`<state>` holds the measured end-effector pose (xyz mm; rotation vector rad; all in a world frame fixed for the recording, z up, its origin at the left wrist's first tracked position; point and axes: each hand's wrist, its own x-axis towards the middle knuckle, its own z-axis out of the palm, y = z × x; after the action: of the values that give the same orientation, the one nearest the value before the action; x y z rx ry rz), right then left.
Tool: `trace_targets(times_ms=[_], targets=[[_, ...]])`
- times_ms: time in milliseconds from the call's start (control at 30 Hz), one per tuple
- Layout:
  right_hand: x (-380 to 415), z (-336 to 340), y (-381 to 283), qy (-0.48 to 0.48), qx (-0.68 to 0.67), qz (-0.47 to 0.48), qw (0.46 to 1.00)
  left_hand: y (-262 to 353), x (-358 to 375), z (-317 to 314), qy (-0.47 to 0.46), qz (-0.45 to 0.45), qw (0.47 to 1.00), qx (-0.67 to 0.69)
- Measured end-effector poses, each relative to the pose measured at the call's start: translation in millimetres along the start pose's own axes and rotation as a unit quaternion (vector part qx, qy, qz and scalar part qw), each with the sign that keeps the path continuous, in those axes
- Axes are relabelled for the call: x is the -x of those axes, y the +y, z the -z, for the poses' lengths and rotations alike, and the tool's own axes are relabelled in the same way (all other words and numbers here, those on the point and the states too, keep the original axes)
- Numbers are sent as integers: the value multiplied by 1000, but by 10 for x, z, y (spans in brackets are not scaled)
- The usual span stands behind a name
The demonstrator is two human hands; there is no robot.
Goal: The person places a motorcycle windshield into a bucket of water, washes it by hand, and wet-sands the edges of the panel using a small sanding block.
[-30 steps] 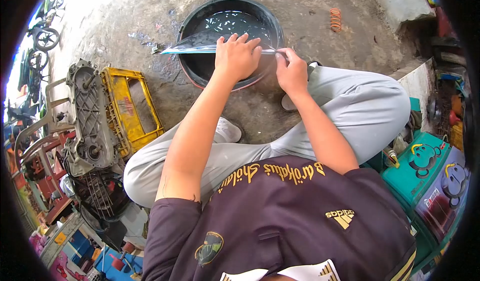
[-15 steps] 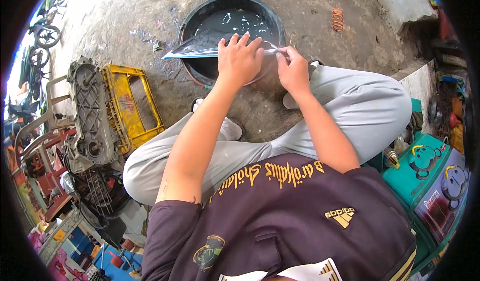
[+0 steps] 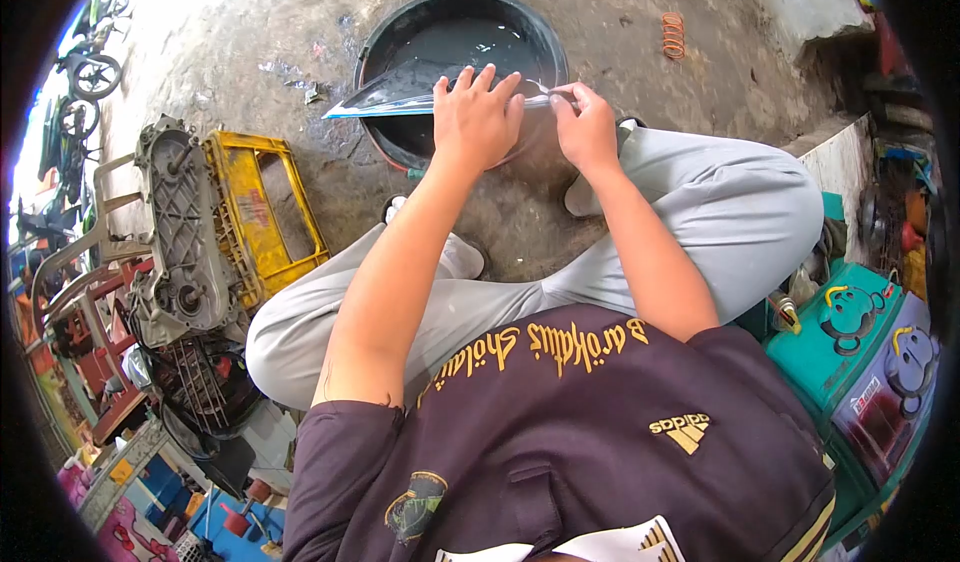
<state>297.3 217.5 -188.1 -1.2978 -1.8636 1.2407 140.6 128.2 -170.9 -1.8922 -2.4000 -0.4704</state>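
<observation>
A clear plastic zip bag [image 3: 395,100] with a blue-and-white strip along its near edge is stretched across a round black basin [image 3: 372,54] of dark water. My left hand [image 3: 476,117] lies on the bag with its fingers spread. At the bag's right end, my right hand [image 3: 587,132] pinches the corner between thumb and fingers. The bag's contents, if any, cannot be made out against the dark water behind it.
An orange coil spring [image 3: 673,36] lies on the concrete floor, right of the basin. To the left stand a yellow crate [image 3: 262,212] and a grey metal engine casing [image 3: 180,227]. Green boxes [image 3: 830,337] sit by my right side. My bent legs flank the floor before me.
My right fingers have shifted slightly upward at the bag's corner. Both hands otherwise stay in place. The bright reflections on the water have shrunk.
</observation>
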Motion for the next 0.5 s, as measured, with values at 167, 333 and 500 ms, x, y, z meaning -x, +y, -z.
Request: trace_targets(times_ms=[167, 333, 500], targets=[[19, 18, 29, -25, 10, -44, 999, -5, 11, 4, -3, 10, 1000, 10], [69, -8, 88, 4, -4, -15, 1000, 9, 20, 0, -2, 10, 1000, 2], [-26, -6, 93, 12, -19, -1, 1000, 14, 7, 10, -4, 9, 1000, 8]])
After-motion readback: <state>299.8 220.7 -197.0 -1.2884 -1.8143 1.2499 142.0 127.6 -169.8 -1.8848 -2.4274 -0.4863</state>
